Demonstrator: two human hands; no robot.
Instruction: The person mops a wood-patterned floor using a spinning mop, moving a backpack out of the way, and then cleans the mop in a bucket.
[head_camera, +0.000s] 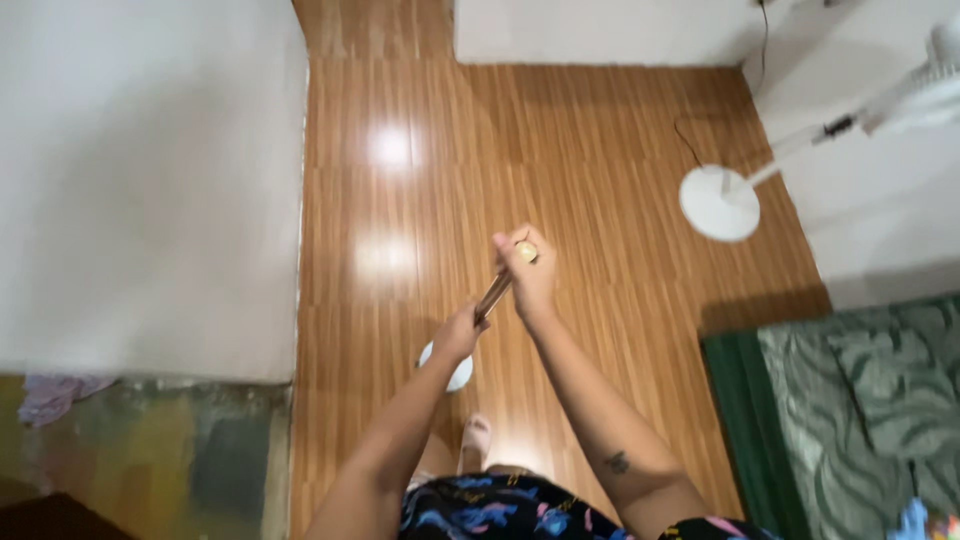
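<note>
Head cam looked straight down at a wood-look floor (560, 130). Both hands gripped a long wooden handle (494, 294), held steeply so it read very short from above. Right hand (530, 280) was closed round the top end, w/ the rounded tip showing betw. thumb & fingers. Left hand (460, 333) was closed round the handle lower down, just beside the right. Below the left hand sat a small pale round piece (458, 372) at floor level, prob. the tool's head, though mostly hidden by the hand so can't tell for sure. One foot in a light slipper (476, 437) stood on the floor just behind it. A white stand fan (720, 203) w/ round base stood well apart at upper right, its cord (688, 140) trailing on the floor. Green patterned bedding (870, 400) lay at lower right; a large white surface (150, 180) filled the left side
</note>
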